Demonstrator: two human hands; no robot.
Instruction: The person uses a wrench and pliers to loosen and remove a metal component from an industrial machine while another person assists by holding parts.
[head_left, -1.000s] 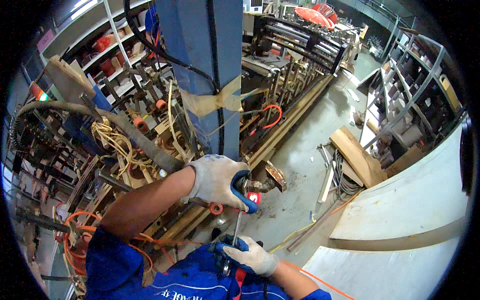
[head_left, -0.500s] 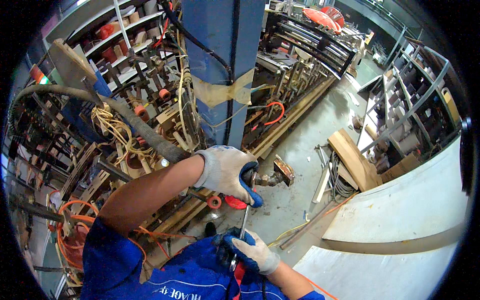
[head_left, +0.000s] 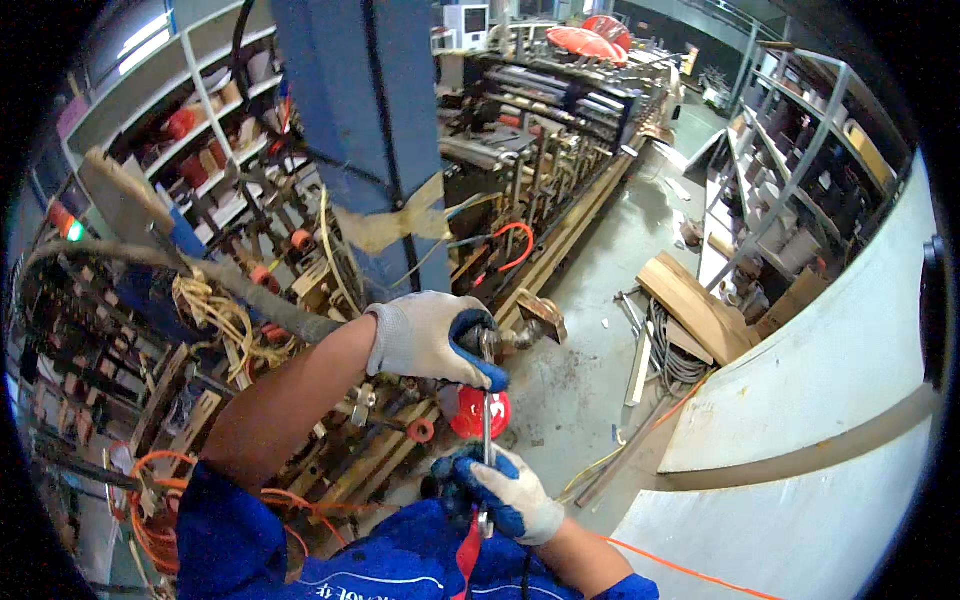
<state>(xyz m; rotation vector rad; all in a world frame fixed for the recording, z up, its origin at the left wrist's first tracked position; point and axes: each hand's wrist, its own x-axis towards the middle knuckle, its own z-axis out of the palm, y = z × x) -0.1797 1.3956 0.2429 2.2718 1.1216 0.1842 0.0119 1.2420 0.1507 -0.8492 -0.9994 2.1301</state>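
Both my hands wear white knit gloves with blue coated palms. My left hand (head_left: 430, 337) is closed around the upper end of a long steel wrench (head_left: 488, 415), against a metal pipe fitting (head_left: 520, 338) that carries a rusty end piece (head_left: 543, 317). Hidden under the fingers is how the wrench's head sits on the fitting. Lower down, near my body, my right hand (head_left: 512, 497) is wrapped round the wrench's other end, which pokes out below the fist. Just behind the shaft shows a round red part (head_left: 468, 415). A red strap (head_left: 466, 558) hangs below my right hand.
A thick grey hose (head_left: 265, 300) runs past my left forearm. Ahead stands a blue column (head_left: 345, 130) with machinery on both sides. Pale curved panels (head_left: 790, 410) lie at the right, near wooden boards (head_left: 695, 300) and coiled cable (head_left: 678, 350). Orange hoses (head_left: 155, 510) lie lower left.
The view has shifted, and the column stands further left. The wrench is now nearly upright in the picture, with my hands still on it. More of the round red part shows.
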